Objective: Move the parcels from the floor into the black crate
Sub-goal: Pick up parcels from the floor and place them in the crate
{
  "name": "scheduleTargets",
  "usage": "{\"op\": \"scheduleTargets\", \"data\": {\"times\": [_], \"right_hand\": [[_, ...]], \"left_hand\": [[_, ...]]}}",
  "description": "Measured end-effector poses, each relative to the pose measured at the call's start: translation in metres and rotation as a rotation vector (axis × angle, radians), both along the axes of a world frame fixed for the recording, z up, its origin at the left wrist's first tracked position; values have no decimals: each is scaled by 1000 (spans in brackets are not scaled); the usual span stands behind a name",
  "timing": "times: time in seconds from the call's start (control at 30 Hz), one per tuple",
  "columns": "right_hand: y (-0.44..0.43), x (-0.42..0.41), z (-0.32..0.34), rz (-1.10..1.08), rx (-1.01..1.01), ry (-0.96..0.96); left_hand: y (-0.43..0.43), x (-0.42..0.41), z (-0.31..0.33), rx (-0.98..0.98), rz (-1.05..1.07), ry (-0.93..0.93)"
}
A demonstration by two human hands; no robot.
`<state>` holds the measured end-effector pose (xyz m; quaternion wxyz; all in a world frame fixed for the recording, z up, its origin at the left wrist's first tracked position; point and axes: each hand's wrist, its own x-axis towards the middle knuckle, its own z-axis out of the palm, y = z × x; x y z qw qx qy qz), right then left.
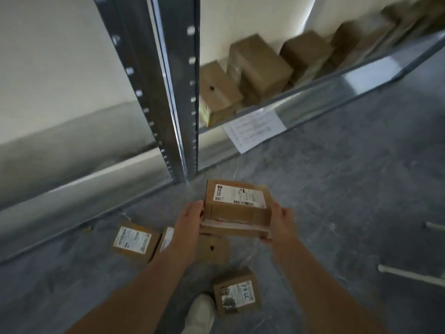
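currently i am holding one parcel up off the floor, straight ahead and between both hands. my left hand is gripping its left end and my right hand its right end, fingers curled round the edges. its long axis is running side to side across me, label up. the black crate is not showing, so i cannot tell which way to carry. other parcels are lying below, mostly under my left arm.
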<state>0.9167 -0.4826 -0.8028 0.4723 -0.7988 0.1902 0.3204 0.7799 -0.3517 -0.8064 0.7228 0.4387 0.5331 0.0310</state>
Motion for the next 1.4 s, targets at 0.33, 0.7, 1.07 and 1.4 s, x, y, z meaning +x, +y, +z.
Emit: {"op": "scheduleTargets", "data": {"times": [0.33,0.7,1.07,1.4], "right_hand": [[8,54,365,-36,460,-393],[20,2,549,168,672,-536],[120,-144,602,395,1046,-150],[206,-304,611,740,950,-278]], "left_hand": [[55,41,350,384,-22,-421],[61,-40,536,635,-413,-577],[77,-164,562,699,-181,-643],[130,-354,563,528,237,-619]]}}
